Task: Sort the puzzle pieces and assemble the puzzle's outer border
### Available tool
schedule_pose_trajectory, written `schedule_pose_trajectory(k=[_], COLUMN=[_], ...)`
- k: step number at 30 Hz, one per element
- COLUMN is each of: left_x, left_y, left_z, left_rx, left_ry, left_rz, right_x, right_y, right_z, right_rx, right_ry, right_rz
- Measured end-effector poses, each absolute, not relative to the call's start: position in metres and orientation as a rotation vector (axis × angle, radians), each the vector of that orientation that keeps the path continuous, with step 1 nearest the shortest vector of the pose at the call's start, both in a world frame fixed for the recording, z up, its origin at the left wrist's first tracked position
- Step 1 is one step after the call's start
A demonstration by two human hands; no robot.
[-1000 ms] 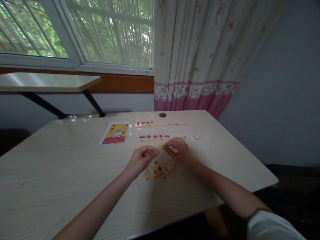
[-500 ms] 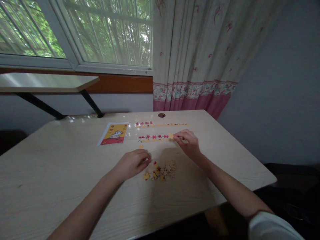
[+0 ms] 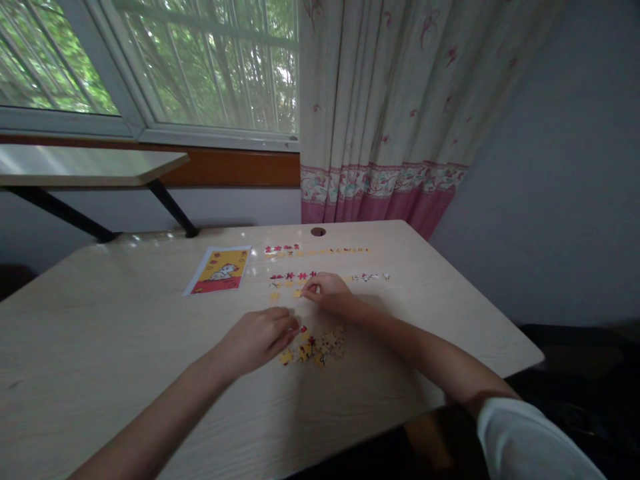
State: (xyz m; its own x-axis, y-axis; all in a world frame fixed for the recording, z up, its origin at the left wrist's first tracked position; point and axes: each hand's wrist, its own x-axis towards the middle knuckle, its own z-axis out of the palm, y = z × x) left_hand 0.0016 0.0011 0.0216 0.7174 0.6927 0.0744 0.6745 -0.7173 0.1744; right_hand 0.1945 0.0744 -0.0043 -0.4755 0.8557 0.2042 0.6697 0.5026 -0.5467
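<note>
1. The left hand (image 3: 257, 337) lay on the counter (image 3: 125, 347) with its fingers curled under. The fingertips were at the left edge of a loose pile of puzzle pieces (image 3: 316, 345). Whether it held a piece could not be told.
2. The right hand (image 3: 327, 292) reached farther out, beyond the pile, knuckles up and fingers drawn together. Its fingertips were at a yellow piece (image 3: 299, 292). Whether they pinched the piece or only touched it could not be told.
3. The two hands were apart, the left nearer and to the left, the right farther and to the right, with the pile between them on the near side.
4. The yellow piece lay flat on the counter, just on the near side of a row of red pieces (image 3: 293, 275). A second single yellow piece (image 3: 273, 297) lay a little to its left.
5. The row of red pieces ran left to right, and a few pale pieces (image 3: 370, 276) lay along the same line to the right of the right hand.
6. Farther off, a longer row of red and yellow pieces (image 3: 317, 251) ran parallel to it, near a round hole (image 3: 317, 231) in the counter.
7. A picture card (image 3: 215, 270), yellow above and red below, lay flat to the left of the rows.
8. Behind the counter hung a curtain (image 3: 380, 100) with a pink hem, beside a window (image 3: 200, 67).
</note>
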Motion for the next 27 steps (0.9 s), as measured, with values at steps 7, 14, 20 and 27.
schedule_pose_trajectory(k=[7, 14, 20, 27], left_x=[-0.02, -0.025, -0.017, -0.013], left_y=[-0.017, -0.021, -0.029, -0.033], left_z=[0.01, 0.012, 0.016, 0.018], left_rx=[2.666, 2.6, 2.594, 2.62], left_ry=[1.147, 1.127, 1.089, 1.061], left_rz=[0.358, 0.39, 0.28, 0.304], right_x=[0.178, 0.191, 0.216, 0.22], right_y=[0.08, 0.065, 0.031, 0.007], right_z=[-0.012, -0.005, 0.004, 0.001], right_rx=[-1.271, -1.169, -0.856, -0.753], right_ry=[-2.357, -2.413, -2.622, -2.558], right_rz=[0.476, 0.255, 0.304, 0.297])
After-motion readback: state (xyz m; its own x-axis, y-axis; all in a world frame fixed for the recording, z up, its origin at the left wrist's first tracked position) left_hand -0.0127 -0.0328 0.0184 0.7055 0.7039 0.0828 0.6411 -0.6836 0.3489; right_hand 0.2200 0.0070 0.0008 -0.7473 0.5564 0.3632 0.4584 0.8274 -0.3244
